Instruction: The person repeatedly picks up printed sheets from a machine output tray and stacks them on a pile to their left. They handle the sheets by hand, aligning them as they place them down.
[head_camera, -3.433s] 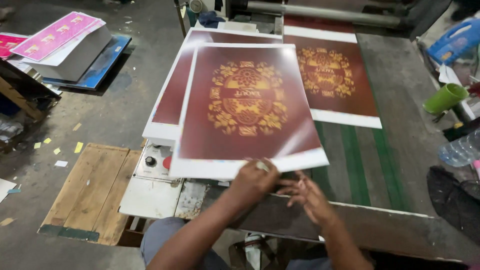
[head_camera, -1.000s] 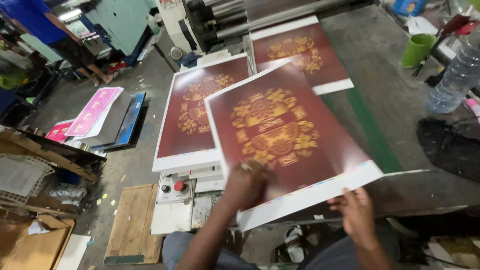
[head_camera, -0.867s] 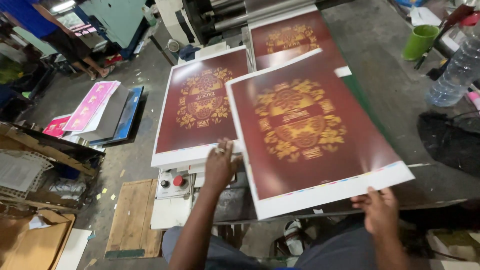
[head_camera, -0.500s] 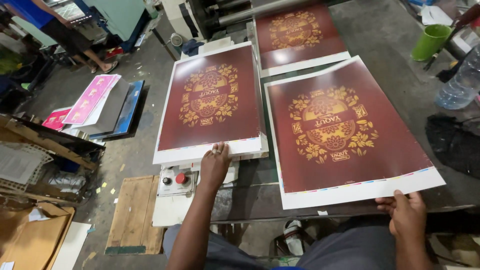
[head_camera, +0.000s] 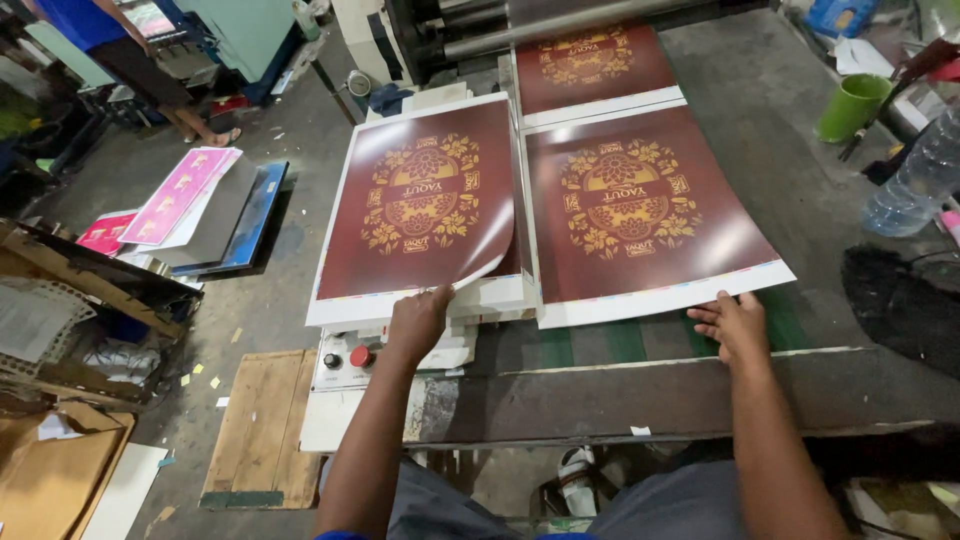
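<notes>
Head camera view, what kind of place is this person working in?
Most likely a print shop. A stack of maroon printed sheets lies beside a machine with steel rollers, the left hand lifts one sheet's corner, and pink printed sheets are piled on the floor.

Green cup (head_camera: 852, 106), plastic water bottle (head_camera: 915, 182) (lying tilted), pink printed sheets (head_camera: 180, 194), wooden pallet (head_camera: 262, 425)

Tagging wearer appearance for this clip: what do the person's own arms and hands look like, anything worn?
Both forearms are bare, with no gloves, watch or rings visible on the left hand or right hand. A sliver of blue sleeve shows at the left upper arm. Fingers are uncovered.
</notes>
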